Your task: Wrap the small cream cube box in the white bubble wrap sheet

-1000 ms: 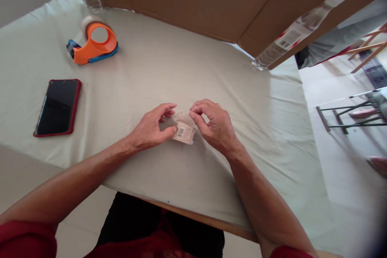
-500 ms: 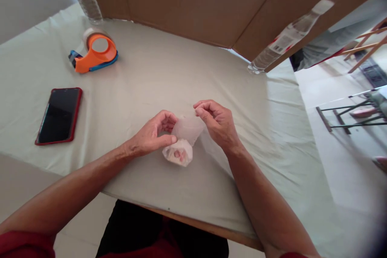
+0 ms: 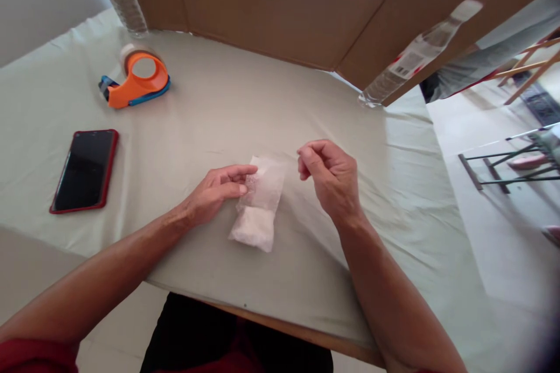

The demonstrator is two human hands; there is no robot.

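Note:
A small translucent pouch [image 3: 262, 186] lies on the table cloth in front of me, its lower part bulging around a whitish lump [image 3: 254, 226]. My left hand [image 3: 221, 189] is at the pouch's upper left edge, with the thumb and fingers closing on it. To the right of the pouch and apart from it, my right hand [image 3: 330, 178] is closed with thumb and forefinger pressed together. Whatever may be in that pinch is hidden. A thin clear plastic sheet [image 3: 312, 224] lies below the right hand, beside the wrist.
An orange and blue tape dispenser [image 3: 142, 78] and a phone in a red case [image 3: 85, 170] lie at the left. Two plastic bottles [image 3: 125, 3] [image 3: 415, 58] stand against brown cardboard panels [image 3: 271, 6] at the back. The table's front edge [image 3: 280, 329] is close to me.
The pouch has gone from upright, with its end facing me, to lying flat and lengthwise. My right hand has moved right, away from it; the left has closed at its edge.

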